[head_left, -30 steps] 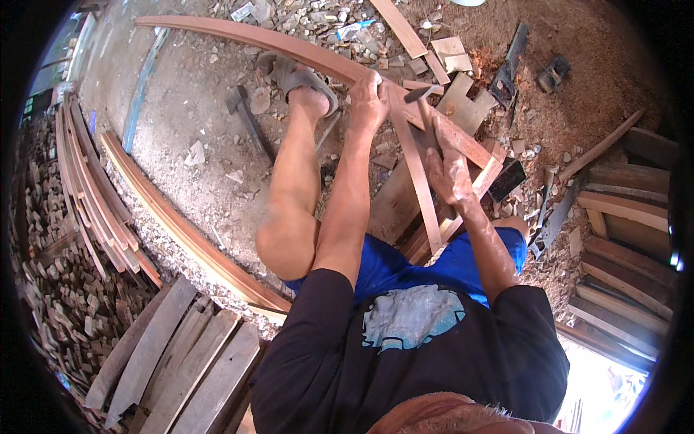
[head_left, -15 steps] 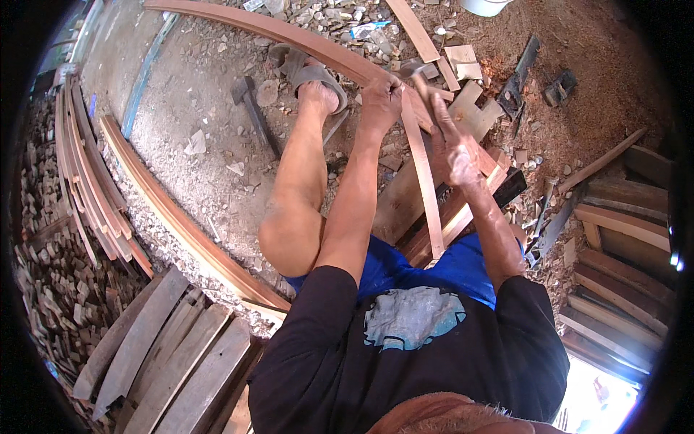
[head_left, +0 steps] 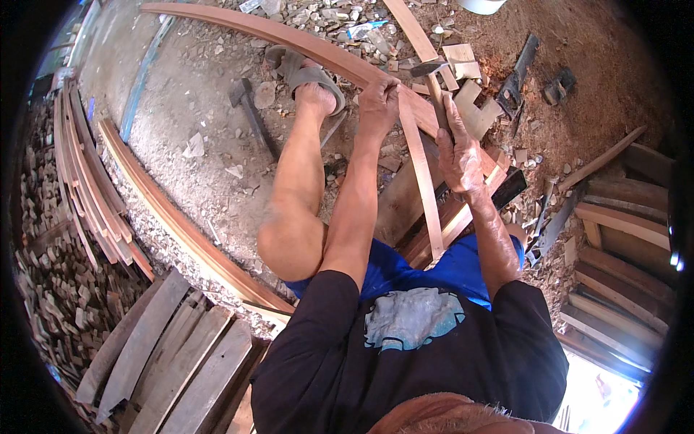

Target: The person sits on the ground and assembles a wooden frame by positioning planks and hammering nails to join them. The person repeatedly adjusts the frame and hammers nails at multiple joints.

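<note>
The beam (head_left: 278, 40) curves from the upper left of the view to the space ahead of the person's lap, over the littered ground. The left hand (head_left: 378, 107) is on its near end, fingers curled tight on the wood; whether they also pinch something small, I cannot tell. A thin strip (head_left: 421, 170) meets the beam just beside those fingers and slants down toward the blue shorts (head_left: 390, 267). The right hand (head_left: 460, 158) holds a hammer (head_left: 435, 88), its handle lying between the thumb and the fingers, which stretch along it; the head is up beyond the fingertips, near the left hand but apart from it.

Left of the strip, a foot in a sandal (head_left: 330, 92) rests close to the beam, and a mallet (head_left: 253, 119) lies on the ground near the leg. Past the right hand are pale offcuts (head_left: 463, 61) and two dark tools. A white bucket (head_left: 483, 6) shows at the top edge. Farther out, curved slats (head_left: 181, 217) lie on the left, weathered boards (head_left: 166, 347) at lower left, and stacked timber (head_left: 625, 253) on the right.
</note>
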### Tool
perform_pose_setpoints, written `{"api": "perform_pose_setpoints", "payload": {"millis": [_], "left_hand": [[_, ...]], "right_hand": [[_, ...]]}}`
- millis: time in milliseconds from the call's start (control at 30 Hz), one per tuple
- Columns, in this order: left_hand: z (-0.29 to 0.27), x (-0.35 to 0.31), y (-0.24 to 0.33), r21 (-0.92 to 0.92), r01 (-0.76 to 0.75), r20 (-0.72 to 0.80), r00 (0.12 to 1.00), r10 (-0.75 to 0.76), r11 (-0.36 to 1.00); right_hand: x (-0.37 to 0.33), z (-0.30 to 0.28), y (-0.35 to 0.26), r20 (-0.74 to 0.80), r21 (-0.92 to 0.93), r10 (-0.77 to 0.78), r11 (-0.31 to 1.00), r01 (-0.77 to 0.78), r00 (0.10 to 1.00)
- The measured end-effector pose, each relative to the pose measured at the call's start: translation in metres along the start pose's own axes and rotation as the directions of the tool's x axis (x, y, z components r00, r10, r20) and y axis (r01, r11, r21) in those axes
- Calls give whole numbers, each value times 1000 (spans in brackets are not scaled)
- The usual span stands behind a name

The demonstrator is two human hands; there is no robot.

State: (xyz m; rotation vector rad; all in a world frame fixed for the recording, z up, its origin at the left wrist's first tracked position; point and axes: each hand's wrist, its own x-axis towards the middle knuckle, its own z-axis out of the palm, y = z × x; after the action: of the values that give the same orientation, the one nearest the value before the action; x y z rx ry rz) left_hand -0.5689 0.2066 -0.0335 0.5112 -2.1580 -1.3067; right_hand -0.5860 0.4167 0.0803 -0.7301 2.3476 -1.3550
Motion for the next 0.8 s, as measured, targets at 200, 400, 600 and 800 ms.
{"api": "perform_pose_setpoints", "payload": {"millis": [200,400,600,800], "left_hand": [[4,-2,-2,108,-23,-9,1000,24,994],[4,-1,-2,167,-43,-23,999,47,985],[5,-1,4,152,-62,-26,997,66,986],[3,10,0,187,-122,-16,992,127,975]], "right_hand": [[4,0,3,34,-117,-23,993,27,999],[9,6,0,37,-185,-140,972,145,989],[12,11,-8,-72,-148,-261,957,249,963],[18,5,-2,17,-217,-184,959,183,983]]}}
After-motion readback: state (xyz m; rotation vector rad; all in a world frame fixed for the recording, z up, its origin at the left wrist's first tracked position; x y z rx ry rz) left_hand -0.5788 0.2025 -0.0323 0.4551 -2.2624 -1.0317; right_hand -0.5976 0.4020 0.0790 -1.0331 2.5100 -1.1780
